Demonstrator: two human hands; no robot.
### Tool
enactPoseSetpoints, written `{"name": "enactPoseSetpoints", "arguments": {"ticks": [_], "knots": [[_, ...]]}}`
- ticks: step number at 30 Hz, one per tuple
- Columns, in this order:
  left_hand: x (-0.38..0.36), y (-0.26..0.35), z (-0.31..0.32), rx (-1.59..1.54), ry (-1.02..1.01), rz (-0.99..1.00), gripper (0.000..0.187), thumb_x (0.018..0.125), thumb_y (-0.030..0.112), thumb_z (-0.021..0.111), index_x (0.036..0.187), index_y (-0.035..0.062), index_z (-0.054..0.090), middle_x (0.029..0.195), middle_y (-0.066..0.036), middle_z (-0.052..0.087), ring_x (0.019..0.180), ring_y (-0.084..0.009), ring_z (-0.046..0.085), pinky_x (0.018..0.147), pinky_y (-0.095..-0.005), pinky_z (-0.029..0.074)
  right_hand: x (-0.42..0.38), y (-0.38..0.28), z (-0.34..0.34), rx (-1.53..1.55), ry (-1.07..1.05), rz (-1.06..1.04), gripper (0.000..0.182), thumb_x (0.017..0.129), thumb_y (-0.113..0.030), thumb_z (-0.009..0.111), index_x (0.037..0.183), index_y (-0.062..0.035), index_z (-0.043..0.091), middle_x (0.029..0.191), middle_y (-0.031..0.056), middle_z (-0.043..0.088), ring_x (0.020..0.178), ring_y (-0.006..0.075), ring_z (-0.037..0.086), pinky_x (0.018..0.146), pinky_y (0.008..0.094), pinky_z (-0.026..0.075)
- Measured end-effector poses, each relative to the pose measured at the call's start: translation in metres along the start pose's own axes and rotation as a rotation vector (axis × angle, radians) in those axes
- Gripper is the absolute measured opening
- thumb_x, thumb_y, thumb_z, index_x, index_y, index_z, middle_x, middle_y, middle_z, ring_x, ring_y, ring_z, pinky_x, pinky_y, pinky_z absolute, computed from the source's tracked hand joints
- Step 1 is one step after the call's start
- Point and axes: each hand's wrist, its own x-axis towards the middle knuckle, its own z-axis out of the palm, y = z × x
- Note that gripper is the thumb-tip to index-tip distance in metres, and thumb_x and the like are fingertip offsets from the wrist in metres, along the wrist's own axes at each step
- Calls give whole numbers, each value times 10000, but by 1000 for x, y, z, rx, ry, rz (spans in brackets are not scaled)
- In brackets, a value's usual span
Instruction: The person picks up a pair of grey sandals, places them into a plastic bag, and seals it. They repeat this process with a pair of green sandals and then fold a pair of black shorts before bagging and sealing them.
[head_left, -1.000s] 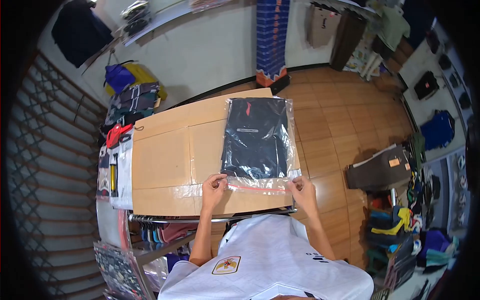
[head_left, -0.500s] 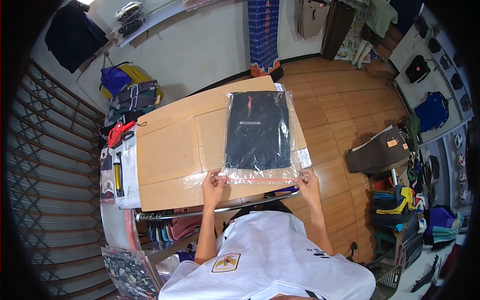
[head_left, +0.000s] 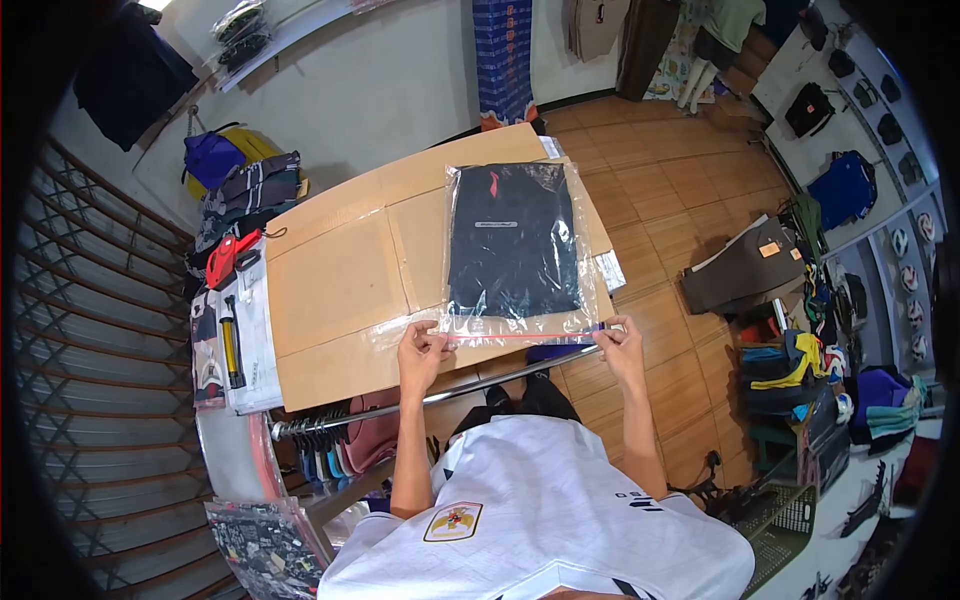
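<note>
A folded dark garment [head_left: 512,265] with a small red logo and a grey label strip lies inside a clear plastic bag [head_left: 585,225]. The bag rests on a cardboard sheet [head_left: 335,285], its red-striped opening edge towards me. My left hand [head_left: 423,352] pinches the left corner of that edge between thumb and fingers. At the right corner, my right hand [head_left: 621,347] pinches the same edge. The strip is stretched straight between both hands and looks flat.
Left of the cardboard are a red tape dispenser [head_left: 230,258] and a yellow-and-black hand pump [head_left: 231,345]. A metal rail [head_left: 480,385] with hanging clothes runs below the near edge. Folded clothes [head_left: 790,360] are stacked at right; a folding metal gate [head_left: 110,380] stands at left.
The camera view has shifted, so the surroundings appear further left and up. Both hands still grip the bag's corners, and they and the bag's near edge sit higher in view.
</note>
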Motion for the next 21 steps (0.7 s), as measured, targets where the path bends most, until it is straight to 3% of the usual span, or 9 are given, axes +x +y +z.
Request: {"name": "enactPoseSetpoints", "arguments": {"ticks": [4, 7, 10, 13, 21], "knots": [[3, -10, -3, -21, -26, 43, 259, 979, 24, 682, 1190, -27, 540, 906, -133, 728, 828, -196, 749, 708, -278, 616, -6, -3, 3, 29, 29, -16, 314, 898, 41, 729, 1097, -43, 501, 908, 135, 722, 710, 100, 623, 602, 235, 463], [5, -17, -3, -93, -17, 70, 243, 981, 17, 680, 1158, -14, 517, 910, -135, 725, 825, -195, 747, 710, -270, 613, -4, 5, 6, 18, 42, -35, 321, 904, 39, 721, 1099, -50, 482, 913, 136, 716, 694, 98, 609, 577, 238, 446], [5, -20, -3, -128, -11, 70, 243, 984, 17, 679, 1151, -11, 504, 912, -141, 721, 822, -195, 746, 713, -272, 614, -2, 14, 2, -8, 20, 7, 325, 937, -80, 737, 1108, -81, 461, 926, 107, 711, 679, 97, 584, 506, 249, 456], [4, -17, -3, -92, -17, 67, 251, 985, 18, 677, 1158, -13, 497, 916, -150, 717, 824, -197, 745, 713, -278, 616, 1, 19, 5, 4, 24, -23, 365, 911, 1, 736, 1138, -43, 454, 896, 145, 711, 665, 96, 599, 506, 247, 418], [5, -12, 4, -44, -57, 90, 256, 993, 29, 676, 1156, -16, 484, 947, -168, 720, 840, -205, 748, 717, -288, 623, 1, 24, 15, 7, -6, -79, 348, 940, -85, 747, 1112, -72, 445, 857, 83, 693, 646, 90, 575, 495, 242, 447]]}}
